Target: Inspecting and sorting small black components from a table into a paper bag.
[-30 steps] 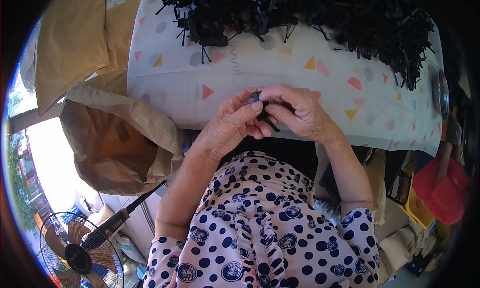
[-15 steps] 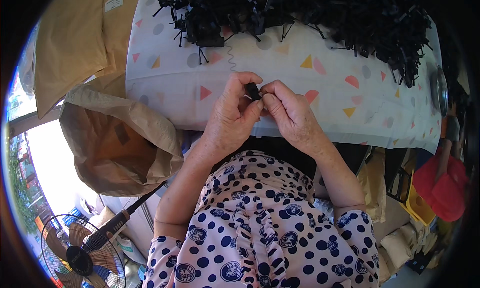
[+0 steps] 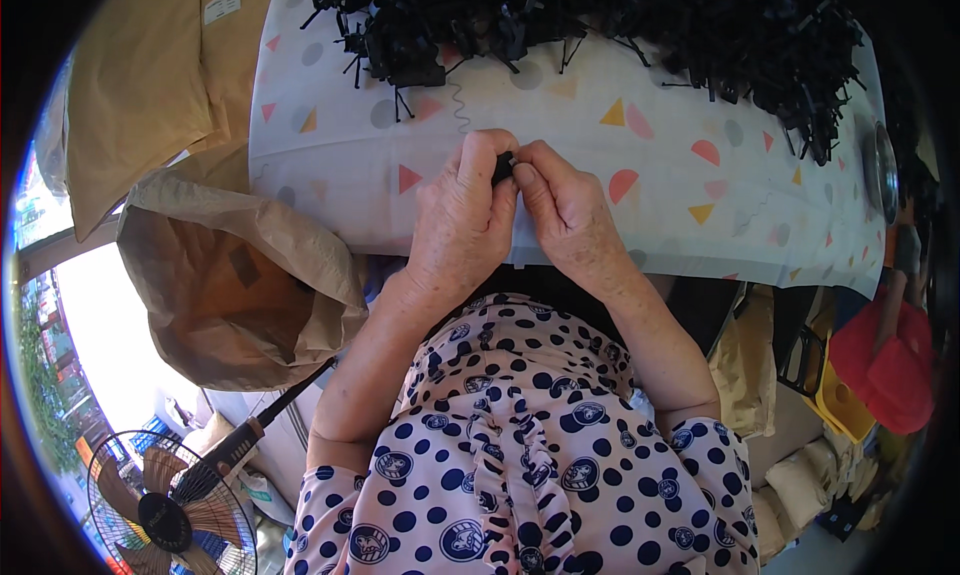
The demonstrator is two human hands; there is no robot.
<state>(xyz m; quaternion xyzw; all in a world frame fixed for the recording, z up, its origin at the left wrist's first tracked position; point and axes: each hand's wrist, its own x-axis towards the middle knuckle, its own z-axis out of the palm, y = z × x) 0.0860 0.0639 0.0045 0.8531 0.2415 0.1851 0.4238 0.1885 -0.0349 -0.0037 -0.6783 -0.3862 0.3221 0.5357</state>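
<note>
Above the near edge of the table, my left hand (image 3: 465, 210) pinches a small black plastic part (image 3: 503, 167) between thumb and curled fingers. The fingertips of my right hand (image 3: 568, 205) close together at the part's right side. Something tiny and pale shows between them, too small to name. Across the far side of the table spreads a large heap of black plastic parts (image 3: 600, 25), many with thin legs sticking out. The cloth (image 3: 560, 135) under my hands is white with coloured shapes.
At the left stands an open brown paper bag (image 3: 240, 275), near the table edge. Larger paper sacks (image 3: 150, 85) lean behind it. A fan (image 3: 165, 520) is at the lower left. On the right are a round metal dish (image 3: 883, 173), a red cloth item (image 3: 880, 365) and a yellow container (image 3: 840, 400).
Both hands have risen slightly, away from my body. The black part has turned and is now more covered by my fingers, and my right fingertips have come closer to it.
</note>
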